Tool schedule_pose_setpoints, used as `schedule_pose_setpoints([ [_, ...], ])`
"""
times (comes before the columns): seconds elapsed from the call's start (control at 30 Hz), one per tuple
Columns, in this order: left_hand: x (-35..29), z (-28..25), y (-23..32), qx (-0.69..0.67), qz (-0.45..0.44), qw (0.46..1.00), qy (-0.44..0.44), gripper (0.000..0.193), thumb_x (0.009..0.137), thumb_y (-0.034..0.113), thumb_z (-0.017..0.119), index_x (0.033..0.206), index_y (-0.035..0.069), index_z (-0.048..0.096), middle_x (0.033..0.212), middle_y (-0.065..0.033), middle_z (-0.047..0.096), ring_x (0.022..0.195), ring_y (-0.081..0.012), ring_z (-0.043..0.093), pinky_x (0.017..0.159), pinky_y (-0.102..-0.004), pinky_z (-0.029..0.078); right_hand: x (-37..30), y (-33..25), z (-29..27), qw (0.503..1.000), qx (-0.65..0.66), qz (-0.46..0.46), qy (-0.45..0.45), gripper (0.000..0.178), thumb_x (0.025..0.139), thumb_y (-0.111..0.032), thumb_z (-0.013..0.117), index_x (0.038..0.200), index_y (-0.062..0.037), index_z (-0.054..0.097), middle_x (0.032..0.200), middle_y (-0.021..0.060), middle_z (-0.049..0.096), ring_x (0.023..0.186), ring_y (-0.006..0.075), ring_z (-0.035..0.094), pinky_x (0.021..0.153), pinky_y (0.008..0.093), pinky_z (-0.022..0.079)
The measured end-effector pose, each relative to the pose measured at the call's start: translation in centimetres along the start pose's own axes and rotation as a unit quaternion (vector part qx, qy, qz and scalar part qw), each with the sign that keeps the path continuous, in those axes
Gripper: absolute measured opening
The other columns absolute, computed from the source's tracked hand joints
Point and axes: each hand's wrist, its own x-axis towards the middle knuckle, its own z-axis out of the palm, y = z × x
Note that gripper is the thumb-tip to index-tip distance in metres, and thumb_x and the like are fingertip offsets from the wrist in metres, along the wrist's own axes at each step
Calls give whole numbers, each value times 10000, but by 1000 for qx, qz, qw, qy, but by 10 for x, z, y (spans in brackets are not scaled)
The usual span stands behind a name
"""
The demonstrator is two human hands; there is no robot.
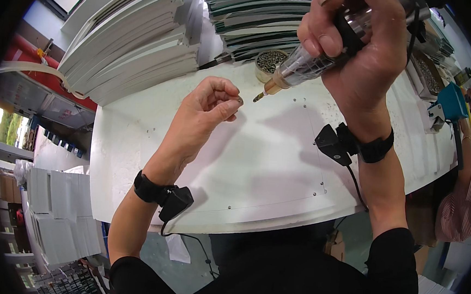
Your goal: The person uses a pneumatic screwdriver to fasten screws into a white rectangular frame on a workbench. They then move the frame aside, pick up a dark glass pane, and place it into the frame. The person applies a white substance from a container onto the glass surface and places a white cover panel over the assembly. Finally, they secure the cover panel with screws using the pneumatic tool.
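Above a white worktable [124,136], the right hand [369,63] wraps a clear-bodied driver [305,66] while the left hand [208,102], pinched on a small metal piece [241,100] near the bit [258,98], likely does best holding steady, fingertips clear.

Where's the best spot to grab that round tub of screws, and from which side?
I'd grip the tub by its round wall, just under the rim, coming from the near left. That side looks most open: stacked dark panels stand behind it, and the driver slants past its right side in this view. It's open-topped and holds loose screws, so keep it level.
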Motion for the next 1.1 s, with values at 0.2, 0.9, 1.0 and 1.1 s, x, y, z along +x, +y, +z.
schedule_pose_setpoints([
  [0.2,-58,-29,-17,-89,-8,996,26,165,1015,104,646,1163,76,578,1033,-41,662,929,-112,619,885,-288,524,-9,11,51,997,78,-7,-5,314,1059,-367,518,935,-79,527,734,62,594,363,110,466,361,279,440],
  [0.9,-112,-63,-33,-132,43,986,95,176,997,74,674,1144,89,578,1055,-34,669,1002,-115,656,903,-287,559,-14,64,116,984,143,101,-43,350,1050,-403,513,890,-92,515,688,40,594,359,94,458,346,260,428],
  [1.0,-116,-75,-33,-61,72,987,133,178,979,64,693,1129,66,597,1036,-29,658,982,-118,664,898,-288,565,-9,71,136,981,108,132,-95,395,1042,-423,531,851,-76,533,689,49,592,381,99,483,372,254,426],
  [1.1,-121,-94,-37,68,107,970,207,140,990,32,664,1115,67,611,1035,-31,704,1013,-125,695,913,-289,551,-7,99,154,979,42,109,-168,436,1032,-422,574,798,-54,586,678,49,590,414,100,508,404,242,415],
])
